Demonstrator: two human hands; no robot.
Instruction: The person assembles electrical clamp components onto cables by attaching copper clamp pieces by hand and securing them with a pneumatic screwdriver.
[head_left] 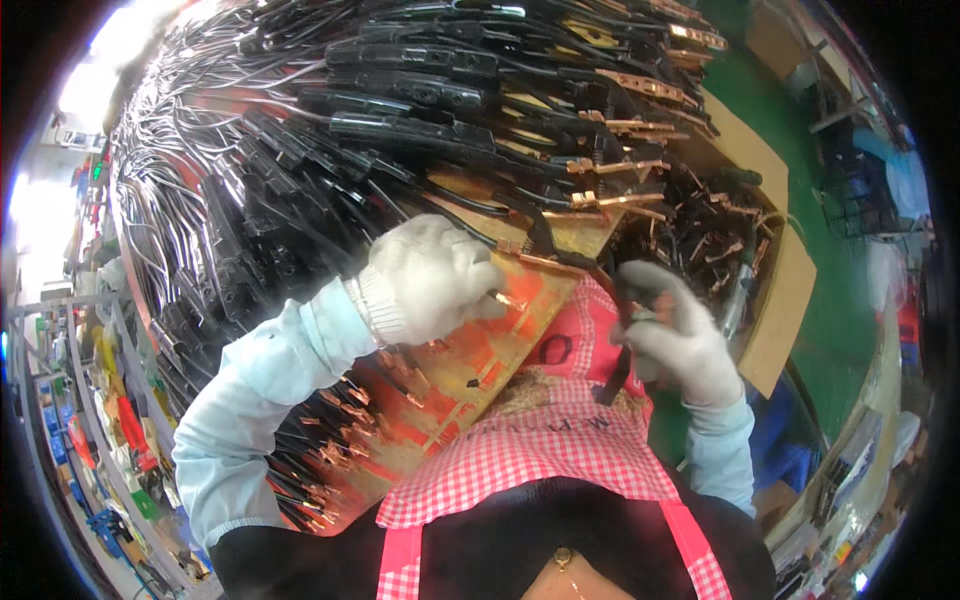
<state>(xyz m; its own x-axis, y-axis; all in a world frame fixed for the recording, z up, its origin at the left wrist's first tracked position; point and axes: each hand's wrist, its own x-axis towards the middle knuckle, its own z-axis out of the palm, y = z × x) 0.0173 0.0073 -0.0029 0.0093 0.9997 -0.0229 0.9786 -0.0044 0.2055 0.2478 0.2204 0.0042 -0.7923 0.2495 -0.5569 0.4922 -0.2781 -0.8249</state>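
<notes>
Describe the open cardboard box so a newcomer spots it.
Start at the table heaped with black handles. Off its right side, beyond the gloved right hand, is the brown cardboard box. Unlike the handles' rows, its black and copper-coloured parts lie jumbled.

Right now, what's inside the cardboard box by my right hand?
The cardboard box holds a jumble of black and copper-coloured parts. Whatever lies below the topmost ones is covered, so I can't tell.

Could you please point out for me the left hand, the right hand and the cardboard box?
Left hand [425, 280]: head view, middle of the white glove.
Right hand [690, 342]: head view, middle of the white glove.
Cardboard box [786, 305]: head view, its right-side flap.
</notes>
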